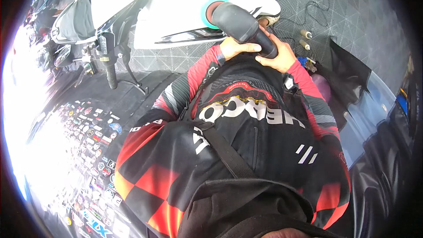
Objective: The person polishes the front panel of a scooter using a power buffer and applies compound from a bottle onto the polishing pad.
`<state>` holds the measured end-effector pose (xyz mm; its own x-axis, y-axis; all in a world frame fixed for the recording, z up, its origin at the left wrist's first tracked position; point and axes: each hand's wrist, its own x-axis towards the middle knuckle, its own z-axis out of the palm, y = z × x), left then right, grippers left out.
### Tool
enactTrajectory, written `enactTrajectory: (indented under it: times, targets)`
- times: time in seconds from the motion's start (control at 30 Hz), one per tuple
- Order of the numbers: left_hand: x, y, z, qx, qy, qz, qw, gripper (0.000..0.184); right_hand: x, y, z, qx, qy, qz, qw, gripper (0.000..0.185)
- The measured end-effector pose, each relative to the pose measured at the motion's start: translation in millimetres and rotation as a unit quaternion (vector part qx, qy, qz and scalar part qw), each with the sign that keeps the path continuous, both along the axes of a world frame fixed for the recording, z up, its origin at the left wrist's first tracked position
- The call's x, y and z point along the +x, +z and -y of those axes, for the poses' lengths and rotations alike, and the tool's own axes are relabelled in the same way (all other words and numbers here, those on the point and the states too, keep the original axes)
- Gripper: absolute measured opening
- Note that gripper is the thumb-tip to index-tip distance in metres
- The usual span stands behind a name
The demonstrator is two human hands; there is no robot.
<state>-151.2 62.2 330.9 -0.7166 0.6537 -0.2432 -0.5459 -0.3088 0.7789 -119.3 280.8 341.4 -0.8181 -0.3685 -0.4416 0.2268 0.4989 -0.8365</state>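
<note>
A black polisher (pixel 238 23) with a round red and teal pad (pixel 205 14) is held in front of me. Its pad appears to rest against a glossy white body panel (pixel 176 6), apparently part of a motorbike or scooter. My left hand (pixel 239 48) grips the tool's body from the left side, thumb lying across it. From the right, my right hand (pixel 280 53) is wrapped around the rear end of the same polisher. The far fingers of both hands are partly hidden behind the tool.
Two small bottles (pixel 305 39) stand on the grey tiled floor to the right, near a dark cable (pixel 315 11). At left is another vehicle's grey seat (pixel 77 22), above a black stand (pixel 128 70). Stickers (pixel 99 158) cover a dark surface at lower left.
</note>
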Motion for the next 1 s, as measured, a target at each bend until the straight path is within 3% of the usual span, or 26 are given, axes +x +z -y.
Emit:
enactTrajectory:
  times: [0.13, 0.27, 0.4, 0.5, 0.57, 0.7, 0.87, 1.0]
  targets:
    - [6.5, -3.0, -6.9, -0.029, -0.001, -0.068, 0.997, 0.056, -18.8, 10.0, -13.7, -0.001, 0.081, 0.024, 0.996, 0.075]
    - [1.0, -10.4, -6.9, -0.023, -0.005, -0.015, 1.000, 0.056, -4.7, -0.8, -7.5, -0.011, 0.001, 0.003, 1.000, 0.074]
    - [6.7, 0.3, -8.3, -0.018, 0.008, -0.044, 0.999, 0.056, -11.7, 2.6, -13.0, -0.007, 0.058, 0.011, 0.998, 0.075]
    - [-2.1, -7.1, -8.2, -0.033, -0.029, -0.054, 0.998, 0.058, -8.0, -2.6, -14.4, 0.001, 0.030, 0.003, 1.000, 0.074]
    - [-0.8, -2.5, -12.0, -0.010, -0.008, 0.037, 0.999, 0.058, -3.4, 3.3, -12.4, -0.006, 0.006, 0.020, 1.000, 0.076]
    - [5.9, -4.3, -12.2, -0.016, -0.013, -0.049, 0.999, 0.057, -9.3, -2.2, -18.5, 0.003, 0.046, 0.011, 0.999, 0.082]
    - [2.8, -2.2, -7.4, -0.020, -0.011, 0.013, 1.000, 0.054, -1.2, -3.6, -9.8, 0.000, 0.017, 0.015, 1.000, 0.077]
    - [2.6, -0.4, -5.9, -0.029, 0.002, -0.052, 0.998, 0.055, -11.6, -8.4, -8.8, -0.008, 0.039, -0.009, 0.999, 0.074]
